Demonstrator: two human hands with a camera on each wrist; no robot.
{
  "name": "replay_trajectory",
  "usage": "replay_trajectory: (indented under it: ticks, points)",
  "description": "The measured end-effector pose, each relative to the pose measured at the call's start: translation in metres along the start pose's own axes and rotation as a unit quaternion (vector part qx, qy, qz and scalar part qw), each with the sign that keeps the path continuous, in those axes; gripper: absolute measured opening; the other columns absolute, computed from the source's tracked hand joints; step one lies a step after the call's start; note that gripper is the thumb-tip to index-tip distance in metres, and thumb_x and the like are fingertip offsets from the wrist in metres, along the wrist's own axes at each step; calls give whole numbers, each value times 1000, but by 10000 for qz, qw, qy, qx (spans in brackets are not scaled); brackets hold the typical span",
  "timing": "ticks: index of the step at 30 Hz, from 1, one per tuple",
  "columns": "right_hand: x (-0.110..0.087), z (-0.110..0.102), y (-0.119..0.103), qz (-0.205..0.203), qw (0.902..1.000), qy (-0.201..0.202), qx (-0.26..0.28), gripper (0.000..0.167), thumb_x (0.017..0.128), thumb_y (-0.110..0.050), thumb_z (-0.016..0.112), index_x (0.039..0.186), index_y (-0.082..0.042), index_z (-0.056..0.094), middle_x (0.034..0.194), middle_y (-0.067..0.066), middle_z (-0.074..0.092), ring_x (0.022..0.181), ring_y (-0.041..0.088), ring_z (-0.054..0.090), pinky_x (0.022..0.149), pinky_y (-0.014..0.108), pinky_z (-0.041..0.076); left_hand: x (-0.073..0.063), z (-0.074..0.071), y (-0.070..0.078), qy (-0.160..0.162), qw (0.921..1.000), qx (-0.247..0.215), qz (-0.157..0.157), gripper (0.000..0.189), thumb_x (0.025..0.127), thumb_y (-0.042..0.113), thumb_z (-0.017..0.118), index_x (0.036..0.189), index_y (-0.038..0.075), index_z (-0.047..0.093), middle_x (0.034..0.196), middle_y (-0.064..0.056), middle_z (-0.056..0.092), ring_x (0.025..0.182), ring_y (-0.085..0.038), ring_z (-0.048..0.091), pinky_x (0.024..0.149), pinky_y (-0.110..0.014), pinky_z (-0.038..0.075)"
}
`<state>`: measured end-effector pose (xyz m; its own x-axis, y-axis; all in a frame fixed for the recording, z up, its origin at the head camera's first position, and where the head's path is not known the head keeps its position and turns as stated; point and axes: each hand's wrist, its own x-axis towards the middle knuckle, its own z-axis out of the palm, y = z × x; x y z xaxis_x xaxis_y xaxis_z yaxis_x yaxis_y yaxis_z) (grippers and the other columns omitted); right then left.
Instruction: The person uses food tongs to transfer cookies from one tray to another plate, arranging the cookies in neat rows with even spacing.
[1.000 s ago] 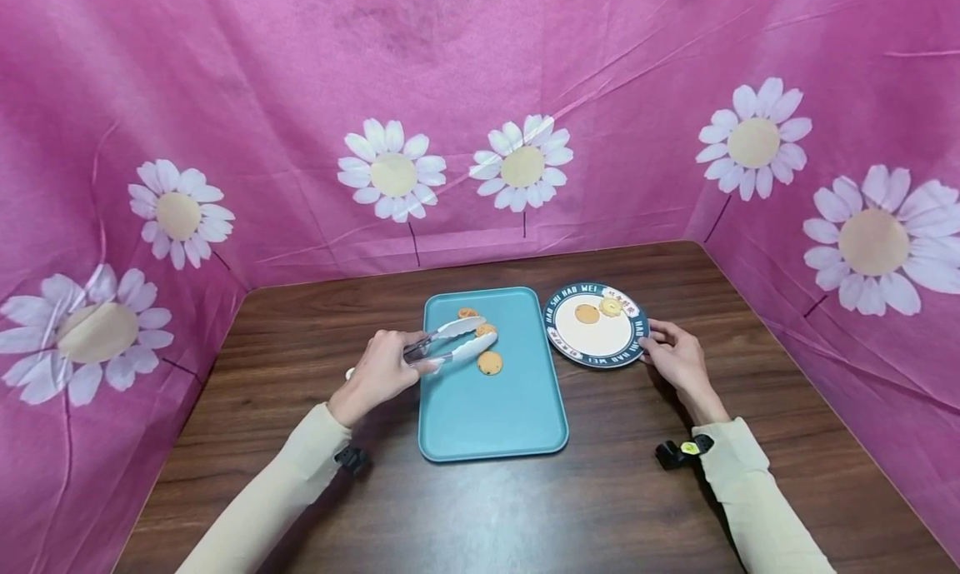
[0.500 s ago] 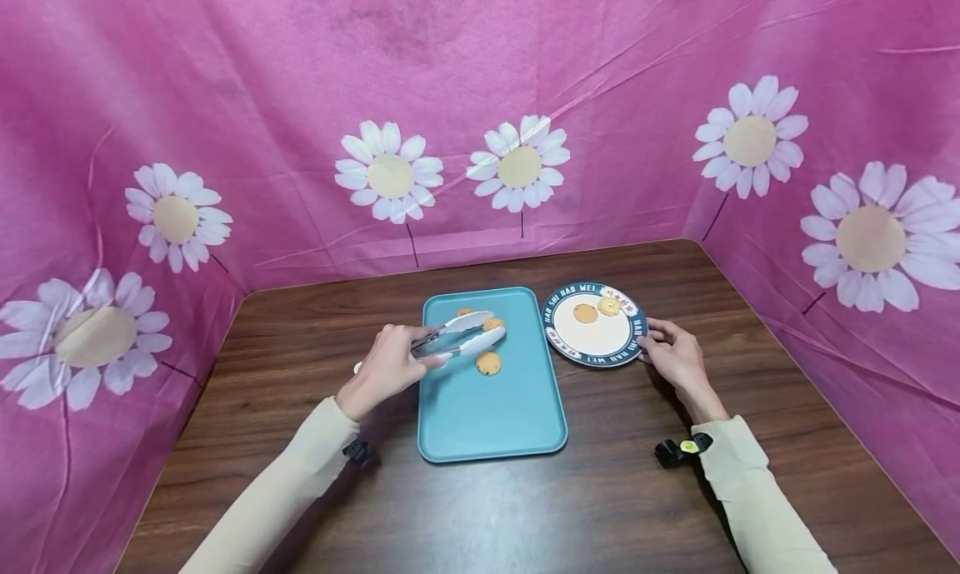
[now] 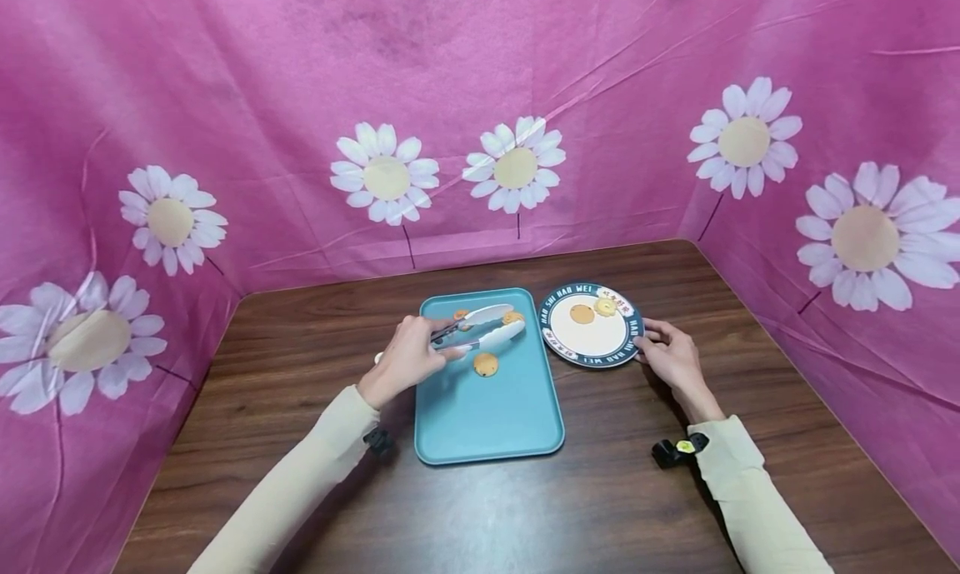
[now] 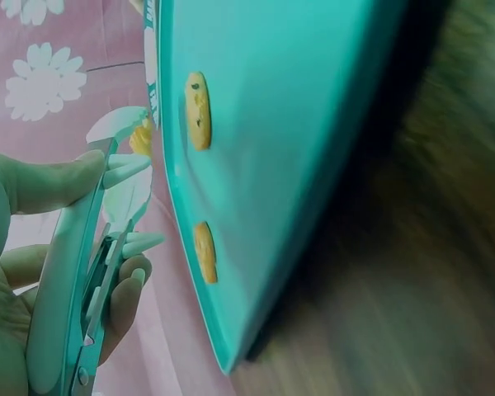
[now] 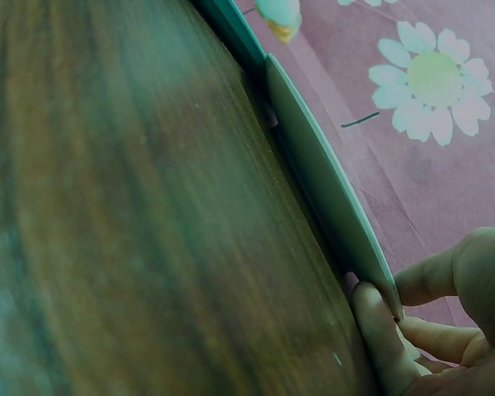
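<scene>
My left hand [image 3: 408, 357] grips a pair of tongs [image 3: 491, 334] with white tips, which reach over the blue tray [image 3: 487, 428]. Between the tips is a round cookie [image 3: 513, 317], raised above the tray as the left wrist view shows. A speckled flat cookie [image 3: 485, 365] lies on the tray below the tongs. Farther back, another cookie [image 3: 461, 314] is partly hidden by the tongs. At the right, my right hand [image 3: 675, 359] pinches the rim of a round plate [image 3: 592, 341] with a dark lettered border. On the plate are a flat cookie [image 3: 582, 314] and a scalloped cookie [image 3: 606, 306].
The tray and the plate stand side by side on a wooden table [image 3: 615, 491]. Around the back and sides hangs a pink cloth [image 3: 450, 57] printed with large white daisies.
My left hand has moved to the right with the tongs, carrying the cookie from mid-tray toward the tray's right edge by the plate. My right hand stays on the plate rim.
</scene>
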<state>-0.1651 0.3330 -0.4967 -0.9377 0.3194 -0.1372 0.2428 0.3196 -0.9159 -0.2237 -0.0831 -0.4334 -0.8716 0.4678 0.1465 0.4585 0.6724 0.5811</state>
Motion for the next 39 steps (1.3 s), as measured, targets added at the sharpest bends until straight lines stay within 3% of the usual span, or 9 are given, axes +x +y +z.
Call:
replay_trajectory:
  ticks: [4, 9, 17, 23, 30, 39]
  points:
    - [0, 0, 0, 11, 10000, -3, 12, 51, 103, -11, 60, 151, 4, 49, 125, 21, 63, 77, -13, 62, 74, 16, 59, 9, 4, 6, -23, 9998, -7, 186, 54, 88, 24, 85, 136, 6, 69, 52, 6, 37, 45, -4, 19, 43, -23, 22]
    - [1, 1, 0, 40, 10000, 8, 15, 52, 103, -12, 60, 151, 4, 48, 128, 22, 62, 76, -13, 63, 74, 16, 59, 21, 10, 14, -80, 9986, 56, 520, 47, 89, 22, 84, 130, 4, 73, 57, 7, 35, 49, -5, 19, 48, -23, 20]
    - [1, 2, 1, 44, 10000, 14, 77, 52, 103, -10, 59, 151, 4, 48, 127, 22, 62, 76, -13, 62, 74, 16, 59, 33, 18, 22, -102, 9973, 144, 709, 43, 88, 21, 84, 125, 2, 75, 58, 7, 26, 52, -7, 18, 50, -24, 18]
    - [0, 0, 1, -5, 9999, 20, 98, 52, 102, -10, 60, 151, 5, 48, 125, 21, 63, 76, -13, 63, 73, 16, 59, 42, 25, 28, -227, 9963, 329, 761, 42, 88, 22, 84, 124, 1, 75, 60, 3, 44, 53, -7, 26, 50, -24, 22]
    - [1, 0, 1, -7, 10000, 18, 83, 52, 103, -10, 60, 151, 4, 48, 126, 22, 63, 76, -13, 63, 74, 16, 59, 49, 33, 37, -362, 9963, 364, 690, 43, 90, 22, 83, 128, 4, 74, 55, 4, 40, 45, -7, 28, 44, -23, 25]
    - [1, 0, 3, -14, 10000, 9, 68, 51, 103, -10, 59, 151, 4, 49, 129, 26, 62, 77, -13, 62, 74, 16, 59, 55, 37, 46, -483, 9965, 321, 607, 40, 91, 20, 81, 126, 2, 74, 61, 1, 53, 46, -6, 37, 43, -21, 29]
